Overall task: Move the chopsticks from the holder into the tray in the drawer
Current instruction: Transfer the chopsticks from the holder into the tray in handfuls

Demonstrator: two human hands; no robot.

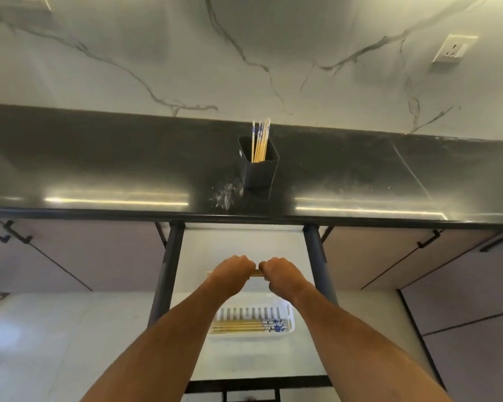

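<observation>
A black square holder [259, 169] stands on the dark countertop with several chopsticks [261, 142] upright in it, their blue-patterned ends up. Below, the drawer [244, 245] is pulled out. Inside it a white slotted tray [254, 310] holds several chopsticks [244, 326] lying flat, patterned ends to the right. Above the drawer, my left hand [230, 271] and my right hand [279, 272] both grip a horizontal bundle of chopsticks [256, 274]; only a short piece shows between the fists, and a tip sticks out left.
The black countertop [99, 169] runs across the view, with a marble wall and a socket [452, 49] behind. Closed cabinet doors with black handles [427, 239] flank the drawer. The drawer's dark side rails [169, 262] stand on both sides of my arms.
</observation>
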